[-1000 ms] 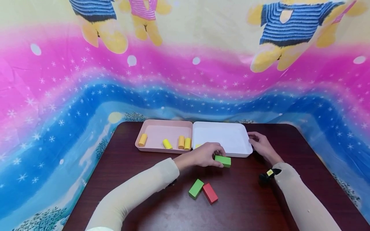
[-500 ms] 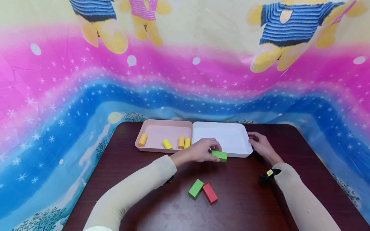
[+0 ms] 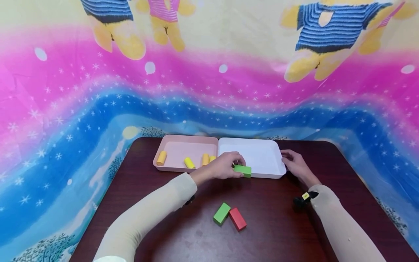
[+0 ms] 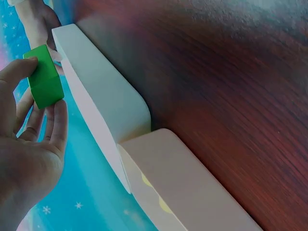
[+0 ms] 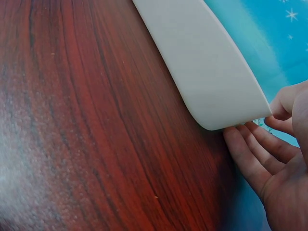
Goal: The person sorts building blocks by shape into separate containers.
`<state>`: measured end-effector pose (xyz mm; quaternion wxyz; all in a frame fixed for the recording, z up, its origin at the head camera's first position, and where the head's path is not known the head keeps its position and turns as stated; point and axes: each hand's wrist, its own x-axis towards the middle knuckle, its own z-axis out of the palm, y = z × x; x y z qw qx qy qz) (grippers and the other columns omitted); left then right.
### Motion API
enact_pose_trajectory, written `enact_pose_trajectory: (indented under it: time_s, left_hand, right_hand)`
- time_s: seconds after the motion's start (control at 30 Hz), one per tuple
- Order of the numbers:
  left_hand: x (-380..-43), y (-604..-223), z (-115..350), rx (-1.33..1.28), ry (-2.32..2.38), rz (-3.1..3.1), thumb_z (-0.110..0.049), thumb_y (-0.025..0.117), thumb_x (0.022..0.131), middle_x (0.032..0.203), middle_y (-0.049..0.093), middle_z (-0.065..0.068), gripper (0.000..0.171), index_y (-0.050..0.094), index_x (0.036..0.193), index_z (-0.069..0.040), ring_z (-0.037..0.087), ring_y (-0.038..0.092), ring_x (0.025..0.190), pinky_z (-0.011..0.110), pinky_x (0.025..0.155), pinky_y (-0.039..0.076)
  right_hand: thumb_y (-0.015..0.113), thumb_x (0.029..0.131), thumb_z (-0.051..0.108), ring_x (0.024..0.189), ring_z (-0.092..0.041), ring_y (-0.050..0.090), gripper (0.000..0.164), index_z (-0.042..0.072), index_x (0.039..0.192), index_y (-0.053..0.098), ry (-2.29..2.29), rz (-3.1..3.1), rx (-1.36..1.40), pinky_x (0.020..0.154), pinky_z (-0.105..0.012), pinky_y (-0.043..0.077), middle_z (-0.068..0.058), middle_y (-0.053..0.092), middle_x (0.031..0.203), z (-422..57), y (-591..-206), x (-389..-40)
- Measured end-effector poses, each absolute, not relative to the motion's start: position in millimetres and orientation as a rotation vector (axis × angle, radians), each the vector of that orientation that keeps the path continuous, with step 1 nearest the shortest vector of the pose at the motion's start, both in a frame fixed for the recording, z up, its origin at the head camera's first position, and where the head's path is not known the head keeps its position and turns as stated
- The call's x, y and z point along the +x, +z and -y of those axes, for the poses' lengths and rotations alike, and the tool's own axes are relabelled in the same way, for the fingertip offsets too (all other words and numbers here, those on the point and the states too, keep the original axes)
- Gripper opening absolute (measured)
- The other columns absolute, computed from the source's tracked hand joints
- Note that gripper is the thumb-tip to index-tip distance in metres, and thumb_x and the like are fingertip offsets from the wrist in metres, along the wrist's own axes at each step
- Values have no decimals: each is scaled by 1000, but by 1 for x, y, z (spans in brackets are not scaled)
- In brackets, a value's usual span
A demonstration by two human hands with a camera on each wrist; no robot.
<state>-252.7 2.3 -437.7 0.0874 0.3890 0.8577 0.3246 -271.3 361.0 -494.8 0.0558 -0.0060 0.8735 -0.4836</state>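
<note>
My left hand (image 3: 223,166) pinches a green rectangular block (image 3: 243,171) between thumb and fingers, over the near side of the white tray (image 3: 266,156). The left wrist view shows the same block (image 4: 44,79) tilted, with the thumb on one face and fingertips under the other end. At the tray's right end my right hand (image 3: 298,167) holds its edge. In the right wrist view the thumb is at the rim and the fingers (image 5: 245,151) lie against the outer wall. The left hand hides part of the white tray's near left inside.
Against the white tray's left side stands a pink tray (image 3: 183,147) with several yellow and orange cylinders (image 3: 189,163) in it. Nearer on the dark wooden table (image 3: 278,225) lie another green block (image 3: 222,214) and a red block (image 3: 237,219), their corners close together. A patterned cloth (image 3: 203,87) hangs behind.
My left hand has carried the green block left and away from me, from in front of the white tray to over its near edge. The right hand has stayed at the tray's end.
</note>
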Motion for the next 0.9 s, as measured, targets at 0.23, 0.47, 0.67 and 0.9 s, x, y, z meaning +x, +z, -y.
enact_pose_trajectory:
  time_s: [0.23, 0.47, 0.67, 0.9]
  left_hand:
    - [-261, -438, 5, 1135, 992, -2595, -22, 85, 91, 110, 67, -4, 29, 72, 115, -14, 9, 64, 100, 23, 91, 56]
    - [-274, -438, 13, 1030, 1028, -2646, -21, 85, 91, 110, 65, -3, 29, 71, 115, -14, 12, 63, 100, 23, 88, 54]
    - [-285, -442, 16, 938, 1039, -2666, -20, 84, 93, 113, 64, -1, 28, 70, 116, -13, 15, 63, 104, 26, 91, 54]
    - [-289, -446, 15, 860, 1067, -2661, -20, 83, 93, 120, 64, 1, 27, 70, 115, -13, 17, 62, 108, 30, 94, 53]
  right_hand:
    - [47, 114, 16, 129, -44, 56, 49, -1, 159, 40, -1464, -2657, -15, 86, -36, 61, -30, 49, 151, -361, -495, -271]
    - [47, 114, 16, 131, -45, 54, 50, -2, 160, 39, -1460, -2650, 1, 91, -42, 61, -31, 48, 152, -360, -495, -270]
    - [47, 114, 17, 131, -44, 55, 50, -1, 160, 40, -1457, -2659, -11, 91, -41, 61, -30, 48, 151, -361, -497, -271]
    - [47, 114, 16, 130, -44, 55, 49, -2, 159, 40, -1465, -2663, -8, 88, -39, 62, -31, 49, 151, -362, -499, -272]
